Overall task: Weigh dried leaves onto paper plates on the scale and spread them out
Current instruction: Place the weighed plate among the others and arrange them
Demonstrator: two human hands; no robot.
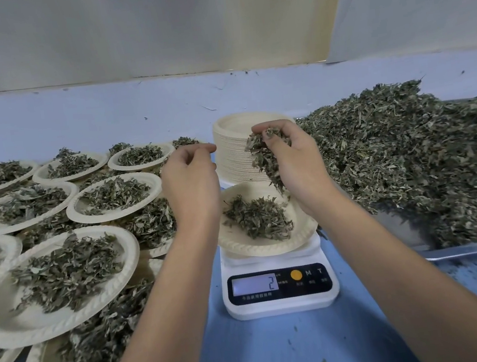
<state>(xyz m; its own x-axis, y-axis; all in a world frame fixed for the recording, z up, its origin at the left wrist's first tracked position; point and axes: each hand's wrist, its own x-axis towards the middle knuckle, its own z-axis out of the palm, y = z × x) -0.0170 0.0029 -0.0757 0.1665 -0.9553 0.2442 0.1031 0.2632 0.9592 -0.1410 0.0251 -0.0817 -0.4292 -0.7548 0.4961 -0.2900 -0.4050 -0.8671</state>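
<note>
Head view: right hand [294, 159] grips a clump of dried leaves [266, 159] above the paper plate [239, 245] on the scale [282, 300] — the drop path is straight down. Left hand [192, 180] hovers beside it, fingers curled; whether they pinch leaves cannot be told.

Bare left hand [191, 183], bare right hand [298, 167], two bare forearms [162, 304]

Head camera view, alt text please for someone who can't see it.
The right hand holds dried leaves over a paper plate on a white scale, left hand hovering beside. Filled plates lie left, a leaf pile right, stacked plates behind.
</note>
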